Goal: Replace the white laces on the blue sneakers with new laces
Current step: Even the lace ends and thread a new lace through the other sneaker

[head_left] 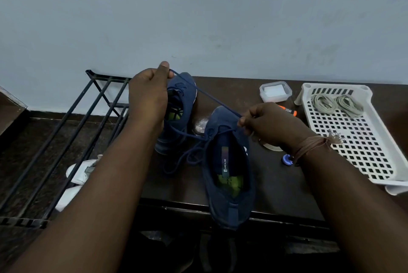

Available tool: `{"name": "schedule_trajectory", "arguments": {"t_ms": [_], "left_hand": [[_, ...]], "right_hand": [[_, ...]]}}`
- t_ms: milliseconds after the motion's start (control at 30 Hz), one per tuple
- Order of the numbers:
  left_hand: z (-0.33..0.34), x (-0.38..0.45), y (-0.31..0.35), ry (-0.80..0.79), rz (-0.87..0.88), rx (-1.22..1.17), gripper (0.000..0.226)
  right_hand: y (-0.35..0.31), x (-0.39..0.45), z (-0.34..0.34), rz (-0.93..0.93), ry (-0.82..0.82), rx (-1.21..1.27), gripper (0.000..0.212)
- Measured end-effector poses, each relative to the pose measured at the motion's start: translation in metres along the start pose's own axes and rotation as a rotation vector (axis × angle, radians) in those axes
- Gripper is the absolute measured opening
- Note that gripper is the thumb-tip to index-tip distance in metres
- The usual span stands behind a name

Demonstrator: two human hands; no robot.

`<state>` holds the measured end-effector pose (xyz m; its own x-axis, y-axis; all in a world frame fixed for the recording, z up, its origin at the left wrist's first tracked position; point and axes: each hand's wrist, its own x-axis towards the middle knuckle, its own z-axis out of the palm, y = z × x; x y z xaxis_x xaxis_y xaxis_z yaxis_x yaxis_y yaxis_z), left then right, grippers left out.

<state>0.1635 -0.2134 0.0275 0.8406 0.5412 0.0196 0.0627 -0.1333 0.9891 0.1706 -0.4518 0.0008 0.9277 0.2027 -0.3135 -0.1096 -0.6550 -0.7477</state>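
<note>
**Two hands pull a blue lace tight above the shoes**

The left hand (150,93) is up high with its fingers curled. It pinches one end of a dark blue lace (205,93) between thumb and finger. The right hand (268,125) is lower and off to the side. Its fingers pinch the same lace too. The lace runs in a straight, tight line from one pinch to the other.

Right under the right hand's pinch sits the near blue sneaker (229,171). Its toe points away and its heel hangs over the front edge of the dark table (276,184). More blue lace lies in loose loops (187,157) beside this shoe, below the tight line. The far blue sneaker (178,109) lies just under and behind the left hand.

Past the right hand, a white basket tray (362,153) sits on the table. Two bundles of pale laces (336,103) lie in its far end. A small clear box (275,91) stands beyond the right hand, and an orange marker (288,111) lies just behind it. A thread band (313,145) wraps the right wrist. On the left hand's outer side stands a black metal rack (72,131), with white shoes (77,175) below it.
</note>
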Motion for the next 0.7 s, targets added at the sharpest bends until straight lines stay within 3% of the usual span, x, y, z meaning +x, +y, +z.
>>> {"name": "schedule_trajectory", "arguments": {"t_ms": [100, 167, 267, 367, 433, 600, 700], "left_hand": [[0.002, 0.004, -0.007, 0.058, 0.037, 0.127, 0.036], [0.005, 0.003, -0.017, 0.039, 0.125, 0.388, 0.034], [0.020, -0.007, -0.026, -0.069, 0.527, 0.834, 0.049], [0.037, -0.027, -0.023, -0.487, 0.642, 0.800, 0.036], [0.042, -0.033, -0.028, -0.624, 0.657, 0.750, 0.024], [0.044, -0.038, -0.031, -0.592, 0.694, 0.704, 0.009], [0.044, -0.044, -0.030, -0.664, 0.521, 0.634, 0.009]], "right_hand": [[-0.001, -0.002, -0.002, 0.045, 0.043, 0.013, 0.022], [-0.003, -0.002, -0.002, 0.025, 0.065, 0.014, 0.021], [-0.007, -0.001, 0.002, 0.016, 0.026, 0.139, 0.032], [-0.013, -0.003, 0.004, -0.019, 0.001, 0.328, 0.023], [-0.014, -0.005, 0.004, -0.041, -0.002, 0.427, 0.015], [-0.008, -0.005, 0.003, -0.005, 0.005, 0.441, 0.019], [-0.008, -0.002, 0.005, -0.044, 0.029, 0.443, 0.018]]}}
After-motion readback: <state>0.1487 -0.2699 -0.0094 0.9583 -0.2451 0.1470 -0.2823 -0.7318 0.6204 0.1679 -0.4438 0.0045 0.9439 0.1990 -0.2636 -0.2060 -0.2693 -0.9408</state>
